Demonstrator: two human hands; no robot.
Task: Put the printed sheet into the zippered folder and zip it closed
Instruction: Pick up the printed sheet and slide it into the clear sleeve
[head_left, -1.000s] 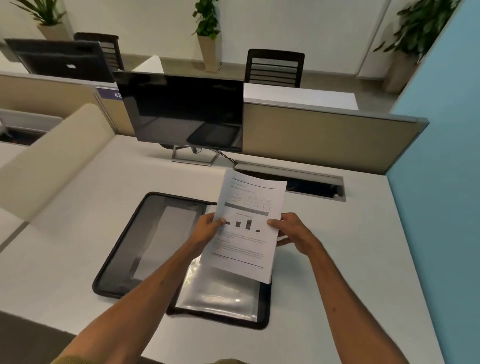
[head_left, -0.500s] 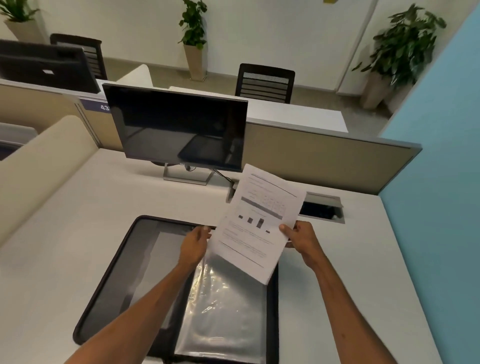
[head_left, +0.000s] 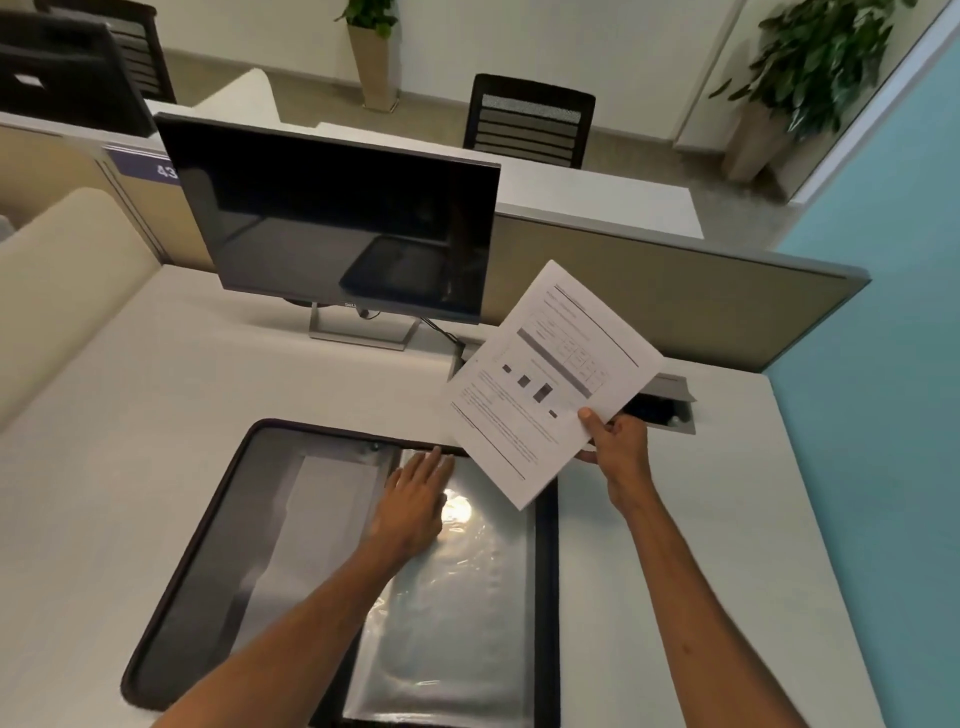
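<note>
The black zippered folder (head_left: 208, 561) lies open flat on the white desk, with clear plastic sleeves (head_left: 457, 623) on its right half. My left hand (head_left: 415, 499) rests flat, fingers spread, on the top of the sleeves and holds nothing. My right hand (head_left: 618, 447) pinches the lower right edge of the printed sheet (head_left: 550, 374), a white page with text, a table and a small bar chart. The sheet is tilted and held in the air above the folder's upper right corner.
A dark monitor (head_left: 337, 228) on a metal stand sits behind the folder. A cable slot (head_left: 670, 410) is cut into the desk (head_left: 156, 389) behind my right hand. A beige partition (head_left: 675, 306) bounds the desk at the back, a blue wall (head_left: 883, 364) on the right.
My left hand let go of the sheet and came down flat on the plastic sleeves. My right hand alone carried the sheet up and to the right, tilting it further.
</note>
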